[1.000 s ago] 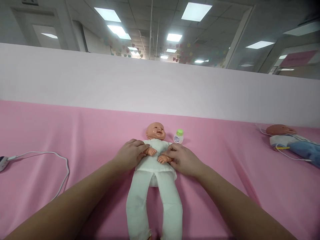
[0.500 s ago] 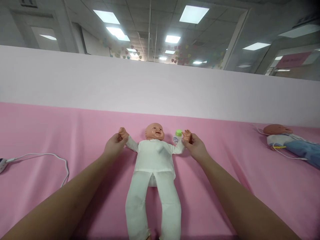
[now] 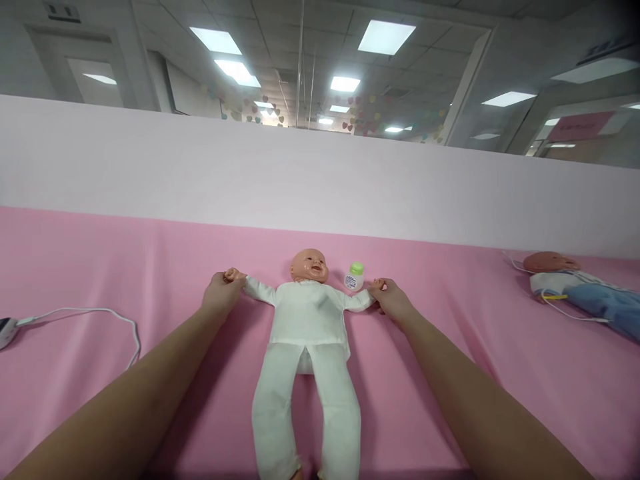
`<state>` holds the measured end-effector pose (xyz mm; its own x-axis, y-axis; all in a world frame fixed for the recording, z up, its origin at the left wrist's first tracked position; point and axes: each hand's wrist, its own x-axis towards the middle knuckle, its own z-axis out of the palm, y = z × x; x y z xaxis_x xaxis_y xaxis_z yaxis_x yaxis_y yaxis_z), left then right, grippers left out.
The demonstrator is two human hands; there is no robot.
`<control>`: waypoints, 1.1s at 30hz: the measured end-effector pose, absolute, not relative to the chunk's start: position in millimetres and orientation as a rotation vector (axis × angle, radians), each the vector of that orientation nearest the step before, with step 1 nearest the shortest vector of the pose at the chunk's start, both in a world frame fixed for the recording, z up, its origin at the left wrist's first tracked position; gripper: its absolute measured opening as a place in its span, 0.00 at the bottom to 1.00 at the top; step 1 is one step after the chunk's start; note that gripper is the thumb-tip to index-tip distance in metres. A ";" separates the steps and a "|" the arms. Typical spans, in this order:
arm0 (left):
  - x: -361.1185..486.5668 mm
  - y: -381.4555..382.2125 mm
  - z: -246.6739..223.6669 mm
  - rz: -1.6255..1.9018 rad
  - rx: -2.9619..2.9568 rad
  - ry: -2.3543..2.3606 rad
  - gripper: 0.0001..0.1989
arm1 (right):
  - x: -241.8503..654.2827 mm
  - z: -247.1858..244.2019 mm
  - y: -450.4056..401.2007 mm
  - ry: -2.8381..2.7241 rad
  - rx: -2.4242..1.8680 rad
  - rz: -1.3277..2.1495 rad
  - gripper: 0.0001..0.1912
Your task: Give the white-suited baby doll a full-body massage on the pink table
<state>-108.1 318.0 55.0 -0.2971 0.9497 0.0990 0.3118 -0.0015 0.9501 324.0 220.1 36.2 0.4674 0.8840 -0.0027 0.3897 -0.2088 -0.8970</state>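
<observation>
A baby doll [image 3: 310, 320] in a white top and white trousers lies on its back, its arms stretched out sideways. My left hand [image 3: 221, 291] is closed around the doll's hand on the left of the view. On the other side, my right hand [image 3: 393, 299] grips the doll's other hand, fingers wrapped at the wrist. A small bottle with a green cap [image 3: 355, 277] stands beside the doll's head, just above the outstretched arm and apart from my right hand.
Pink cloth [image 3: 190, 400] covers the table, with a white wall panel [image 3: 320, 180] and glass behind. A second doll [image 3: 590, 293] in blue with thin tubes lies at far right. At left, a white cable [image 3: 100, 310] runs from a small white device [image 3: 7, 331].
Both doll arms have come down and outward from a raised bend to nearly straight. My left hand moved left, my right hand slightly lower; the bottle now shows fully.
</observation>
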 end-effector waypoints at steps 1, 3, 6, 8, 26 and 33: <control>-108.9 317.0 55.9 1.304 1.337 1.713 0.21 | 324.5 35.1 220.7 -1.083 -1.798 0.670 0.31; -110.4 315.7 57.9 1.271 1.374 1.768 0.21 | 325.3 33.6 221.5 -1.092 -1.799 0.668 0.31; -112.5 315.0 60.3 1.146 1.490 1.833 0.15 | 325.7 33.0 222.0 -1.105 -1.808 0.668 0.31; -114.0 314.5 60.8 1.046 1.561 1.894 0.12 | 325.2 33.9 222.1 -1.109 -1.813 0.669 0.30; -94.0 205.8 74.3 1.196 2.240 1.641 0.13 | 324.4 31.6 230.0 -1.080 -1.629 0.743 0.27; -128.3 76.0 32.2 0.723 2.956 0.977 0.42 | 329.2 24.9 234.4 -1.073 -1.610 0.740 0.26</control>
<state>-128.3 76.0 32.2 0.7110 0.5525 0.4349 0.5773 -0.8118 0.0875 329.2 234.4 24.9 0.4139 0.9093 0.0435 0.2826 -0.0829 -0.9556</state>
